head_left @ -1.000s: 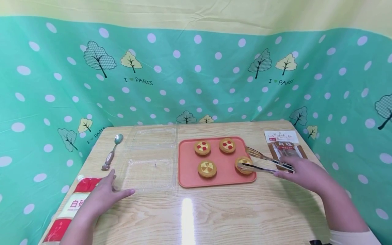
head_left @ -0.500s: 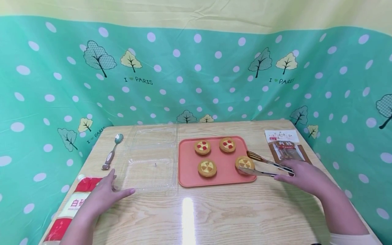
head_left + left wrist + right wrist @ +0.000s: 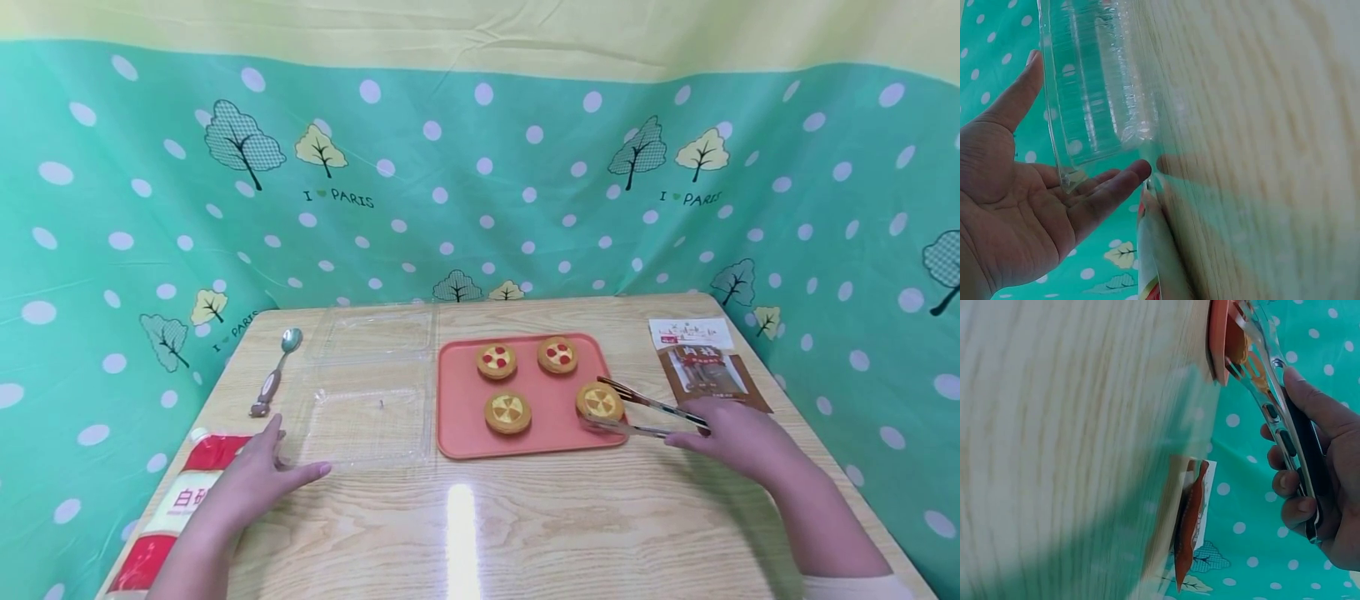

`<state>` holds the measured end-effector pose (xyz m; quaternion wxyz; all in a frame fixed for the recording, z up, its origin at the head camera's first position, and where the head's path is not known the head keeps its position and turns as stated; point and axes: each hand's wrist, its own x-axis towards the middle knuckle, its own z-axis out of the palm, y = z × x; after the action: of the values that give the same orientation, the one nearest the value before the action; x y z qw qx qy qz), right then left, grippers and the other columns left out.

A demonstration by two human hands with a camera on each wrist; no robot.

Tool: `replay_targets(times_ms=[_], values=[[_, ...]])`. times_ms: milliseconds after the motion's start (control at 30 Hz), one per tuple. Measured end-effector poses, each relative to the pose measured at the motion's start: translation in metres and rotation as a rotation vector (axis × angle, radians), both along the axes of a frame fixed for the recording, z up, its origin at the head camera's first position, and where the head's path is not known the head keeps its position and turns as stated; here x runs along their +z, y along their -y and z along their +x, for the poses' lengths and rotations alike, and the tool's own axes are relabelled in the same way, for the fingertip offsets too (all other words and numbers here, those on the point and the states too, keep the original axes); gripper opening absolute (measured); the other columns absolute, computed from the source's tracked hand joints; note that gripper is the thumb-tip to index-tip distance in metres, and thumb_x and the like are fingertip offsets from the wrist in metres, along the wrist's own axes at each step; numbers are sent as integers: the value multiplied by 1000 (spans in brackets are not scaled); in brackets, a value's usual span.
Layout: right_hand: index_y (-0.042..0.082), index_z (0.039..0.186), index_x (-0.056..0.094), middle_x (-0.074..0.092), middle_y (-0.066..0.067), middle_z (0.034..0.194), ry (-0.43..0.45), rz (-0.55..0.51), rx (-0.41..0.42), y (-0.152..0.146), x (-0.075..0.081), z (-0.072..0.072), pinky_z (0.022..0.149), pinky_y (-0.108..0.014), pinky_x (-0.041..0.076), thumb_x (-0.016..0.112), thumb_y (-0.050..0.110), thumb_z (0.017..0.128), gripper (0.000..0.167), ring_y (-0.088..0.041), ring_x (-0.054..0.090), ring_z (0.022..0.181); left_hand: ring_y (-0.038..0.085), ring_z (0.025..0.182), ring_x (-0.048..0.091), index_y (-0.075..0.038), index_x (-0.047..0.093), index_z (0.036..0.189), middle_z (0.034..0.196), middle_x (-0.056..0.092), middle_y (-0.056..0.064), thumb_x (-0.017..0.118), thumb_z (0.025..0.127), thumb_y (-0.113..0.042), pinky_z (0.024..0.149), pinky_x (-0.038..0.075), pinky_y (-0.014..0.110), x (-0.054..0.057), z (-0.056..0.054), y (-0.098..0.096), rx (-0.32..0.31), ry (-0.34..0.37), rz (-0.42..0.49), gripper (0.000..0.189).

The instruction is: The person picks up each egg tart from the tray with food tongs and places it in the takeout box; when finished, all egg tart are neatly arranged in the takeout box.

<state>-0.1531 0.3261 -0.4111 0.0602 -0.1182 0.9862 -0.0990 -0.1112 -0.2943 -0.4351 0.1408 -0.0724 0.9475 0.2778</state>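
Observation:
My right hand (image 3: 735, 437) grips metal tongs (image 3: 655, 403), whose tips stand on either side of a round tart (image 3: 600, 402) at the near right of the pink tray (image 3: 459, 400). Several tarts lie on the tray; the two at the back carry red toppings. In the right wrist view, the fingers wrap the tongs' dark-sided handles (image 3: 1302, 440). At the left, my left hand (image 3: 258, 483) has its thumb and fingers spread beside the near left corner of a clear hinged plastic box (image 3: 367, 425). In the left wrist view, the fingertips reach right under the box's corner.
A spoon (image 3: 273, 382) lies left of the box. Nearer, a red and white bag (image 3: 168, 507) lies partly under the left forearm. A brown and white packet (image 3: 705, 375) rests behind the right hand. A polka-dot curtain (image 3: 480, 183) hangs round the table.
The tongs have gone from resting over the tart's face to straddling it, the tips lower at both sides. The right hand shifted slightly left. The left hand stayed put.

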Motion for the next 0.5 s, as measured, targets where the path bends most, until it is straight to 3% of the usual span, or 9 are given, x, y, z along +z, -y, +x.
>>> replay_targets(times_ms=[200, 333, 500], values=[[11, 110, 69, 68, 2, 87, -21, 44, 13, 5, -1, -1, 62, -38, 49, 66, 63, 83, 59, -11, 55, 71, 53, 130, 36, 6, -7, 154, 151, 25, 36, 68, 75, -71, 102, 34, 70, 1, 0, -1, 2, 6, 0, 133], [15, 99, 68, 56, 9, 71, -38, 55, 27, 5, -2, -1, 55, -31, 39, 57, 73, 82, 61, -10, 46, 62, 53, 130, 36, 6, -7, 154, 151, 26, 36, 68, 75, -71, 102, 35, 70, 2, 0, 0, 3, 10, 3, 133], [19, 92, 64, 50, 10, 65, -65, 58, 35, 5, -3, -1, 53, -30, 35, 54, 74, 83, 57, -10, 43, 59, 53, 130, 37, 5, -7, 154, 153, 24, 36, 68, 76, -70, 102, 35, 69, 2, 1, -1, 3, 10, 13, 133]])
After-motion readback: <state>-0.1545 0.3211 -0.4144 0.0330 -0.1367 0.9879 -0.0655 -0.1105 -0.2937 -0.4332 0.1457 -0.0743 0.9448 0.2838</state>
